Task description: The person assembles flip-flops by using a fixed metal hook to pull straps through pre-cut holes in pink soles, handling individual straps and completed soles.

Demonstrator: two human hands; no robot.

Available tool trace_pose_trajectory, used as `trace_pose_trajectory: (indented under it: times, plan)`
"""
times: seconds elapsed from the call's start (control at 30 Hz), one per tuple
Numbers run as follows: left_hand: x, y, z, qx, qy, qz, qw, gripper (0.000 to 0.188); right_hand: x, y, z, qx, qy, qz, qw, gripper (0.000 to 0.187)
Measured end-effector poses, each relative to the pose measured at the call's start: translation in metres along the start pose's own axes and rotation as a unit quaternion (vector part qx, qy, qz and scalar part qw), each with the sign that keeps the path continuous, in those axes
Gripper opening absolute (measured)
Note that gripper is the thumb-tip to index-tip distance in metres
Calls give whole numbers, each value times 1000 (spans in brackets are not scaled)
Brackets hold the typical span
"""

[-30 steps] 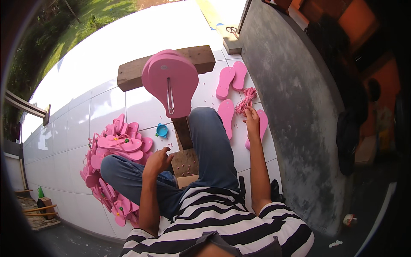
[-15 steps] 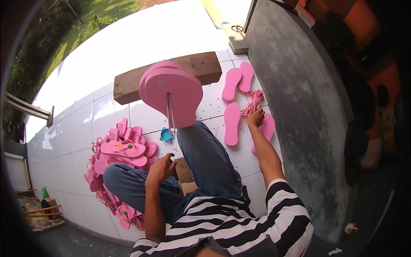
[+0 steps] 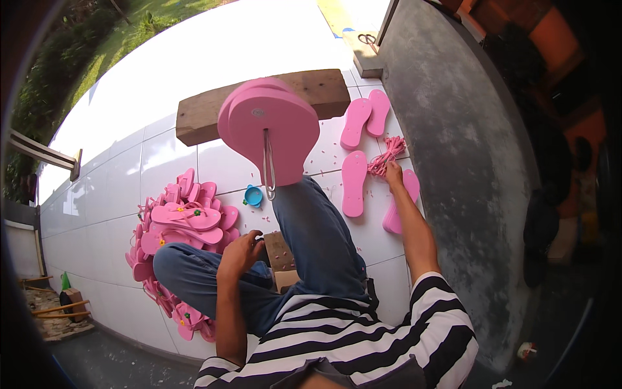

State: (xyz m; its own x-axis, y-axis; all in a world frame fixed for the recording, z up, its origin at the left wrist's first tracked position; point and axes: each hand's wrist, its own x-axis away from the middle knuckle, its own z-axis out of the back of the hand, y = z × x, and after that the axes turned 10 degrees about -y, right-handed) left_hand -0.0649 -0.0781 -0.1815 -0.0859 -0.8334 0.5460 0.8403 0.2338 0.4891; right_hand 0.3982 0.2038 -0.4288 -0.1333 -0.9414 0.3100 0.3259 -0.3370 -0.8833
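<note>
With my right hand [image 3: 393, 174] I grip the near end of a bundle of thin pink sandal straps [image 3: 387, 154] on the tiles at the right; its fingers are closed, and how many straps they hold is hidden. My left hand [image 3: 242, 254] hovers over my bent left leg, empty, its fingers loosely curved and apart. In front of me, pink sandal soles [image 3: 288, 139] are stacked against a wooden beam [image 3: 324, 91]. A metal loop tool [image 3: 269, 172] sticks out of a hole in the top sole. More pink soles [image 3: 353, 185] lie beside the straps.
A heap of strapped pink sandals [image 3: 188, 217] lies to the left. A small blue cup [image 3: 253, 196] stands near my knee, with pink scraps scattered about. A grey wall [image 3: 447, 142] runs along the right, and scissors [image 3: 367, 40] rest on a block at the back.
My right hand has shifted slightly from the middle of the strap bundle to its near end, its fingers drawn together. My left hand stays almost where it was.
</note>
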Motion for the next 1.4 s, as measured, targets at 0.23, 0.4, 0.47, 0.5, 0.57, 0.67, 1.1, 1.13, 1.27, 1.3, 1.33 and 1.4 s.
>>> trace_pose_trajectory:
  times: [0.23, 0.4, 0.47, 0.5, 0.57, 0.67, 1.1, 1.13, 1.27, 1.3, 1.33, 1.4]
  plan:
    - [0, 21, 2, 8, 37, -163, 986, 22, 64, -76, 12, -261, -30, 87, 961, 19]
    - [-10, 104, -1, 93, 99, -343, 929, 22, 124, -127, 9, -272, -61, 178, 944, 23]
    - [-26, 147, 2, 96, 122, -365, 918, 30, 146, -143, 12, -285, -66, 206, 934, 23]
    - [-37, 167, 5, 76, 126, -358, 922, 35, 159, -156, 12, -308, -68, 219, 923, 22]
    - [-74, 191, -5, 6, 179, -365, 914, 54, 187, -185, 12, -350, -77, 245, 901, 21]
    - [-127, 214, -27, -112, 235, -328, 908, 82, 217, -213, 22, -385, -122, 284, 869, 19]
    - [-157, 222, -85, 25, 46, -266, 963, 54, 256, -209, 11, -348, -53, 205, 913, 15]
    - [-162, 222, -86, 25, 54, -254, 965, 55, 257, -210, 9, -314, -22, 202, 927, 14]
    - [-172, 219, -90, 36, 66, -235, 969, 55, 248, -180, 2, -259, 3, 227, 939, 17]
    - [-172, 220, -91, 27, 71, -251, 965, 54, 245, -171, 5, -234, 0, 224, 946, 17]
    - [-174, 218, -93, 17, 80, -262, 961, 54, 243, -167, 8, -209, -8, 223, 952, 17]
    - [-176, 214, -96, 3, 89, -274, 958, 54, 239, -159, 10, -209, -16, 233, 950, 18]
